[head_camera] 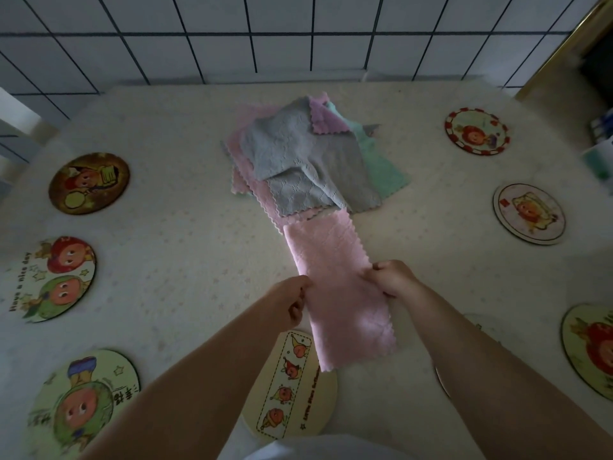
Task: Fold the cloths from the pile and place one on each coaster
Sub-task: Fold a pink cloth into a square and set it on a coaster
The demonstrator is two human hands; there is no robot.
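Observation:
A pink cloth (338, 283), folded into a long strip, stretches from the pile toward me. My left hand (293, 302) pinches its left edge and my right hand (391, 277) pinches its right edge, about midway along. Its near end hangs over a round cream coaster (288, 386) close to me. The pile (298, 154) at the table's middle holds grey, pink, purple and green cloths. Round picture coasters lie around it: three on the left (89, 183) (53, 278) (86, 403) and three on the right (476, 131) (529, 214) (590, 350).
The table (172, 227) has a pale speckled cover. A tiled wall (265, 38) runs along the far edge. Boxes and containers (602, 144) stand at the right edge, beside a gold-framed opening.

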